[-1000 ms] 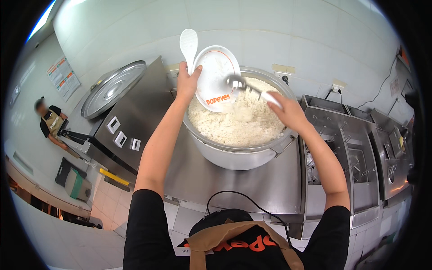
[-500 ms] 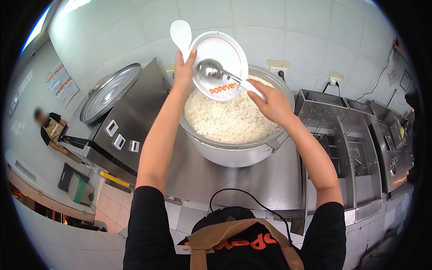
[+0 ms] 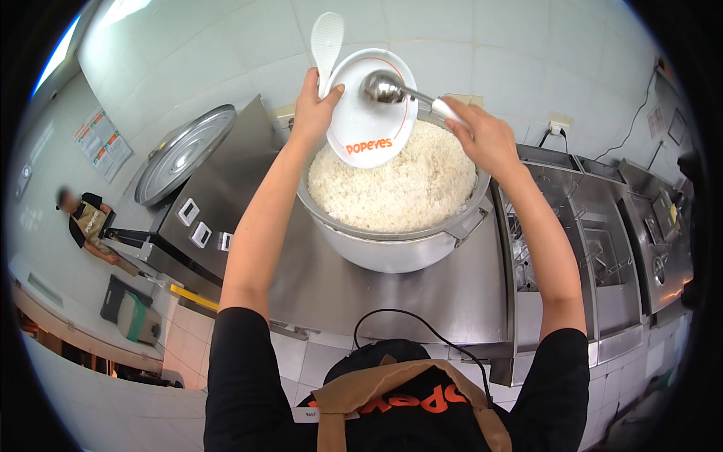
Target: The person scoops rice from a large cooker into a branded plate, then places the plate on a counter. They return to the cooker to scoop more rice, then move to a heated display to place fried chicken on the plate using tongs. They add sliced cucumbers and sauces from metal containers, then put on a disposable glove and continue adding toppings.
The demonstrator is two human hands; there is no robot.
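Observation:
My left hand is closed around a white rice paddle and the rim of a white plate, which is tilted over the pot. In my right hand is the white handle of a round metal scoop. The scoop's bowl is over the upper part of the plate; whether it touches I cannot tell. Below both hands stands a large metal pot heaped with cooked white rice. No food shows on the visible face of the plate.
The pot stands on a steel counter. Fryers with wire baskets are at the right. A large round lid leans at the left on a steel cabinet with small timers. Another person stands at the far left. A black cord crosses the counter's front.
Both hands have shifted right and slightly up relative to the plate's earlier place. The paddle is more upright, and the scoop's bowl has moved toward the plate's upper right, with more rice in sight.

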